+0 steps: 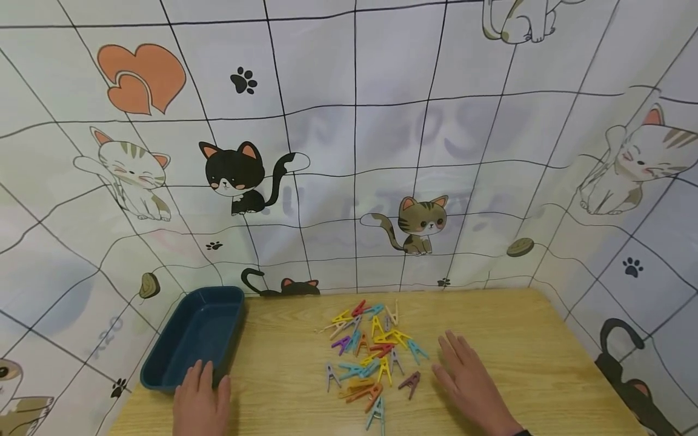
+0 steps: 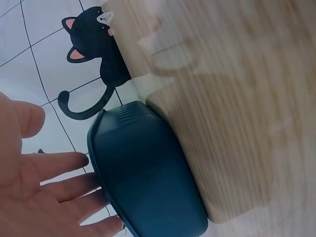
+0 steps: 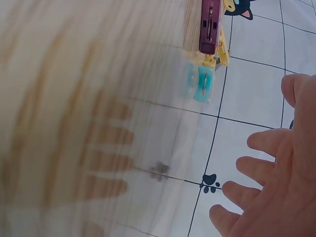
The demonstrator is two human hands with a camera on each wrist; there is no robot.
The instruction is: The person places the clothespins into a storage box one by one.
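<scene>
I see a person's two bare hands over a wooden tabletop (image 1: pixel 283 357). The left hand (image 1: pixel 200 402) is at the near end of a dark blue plastic tray (image 1: pixel 202 333); its fingers are straight and slightly apart, clamped on nothing, and whether they touch the rim I cannot tell. The right hand (image 1: pixel 471 381) has its fingers stretched also, with small gaps, and it holds nothing. Just beside it, toward the middle, lies a maroon clothespin (image 1: pixel 410 384). The other clothespins (image 1: pixel 383 349), yellow, red, orange, purple and light blue, lie in a loose heap between the hands. Behind stands a white wall covering (image 1: pixel 327 139) with printed cats and black lines.
</scene>
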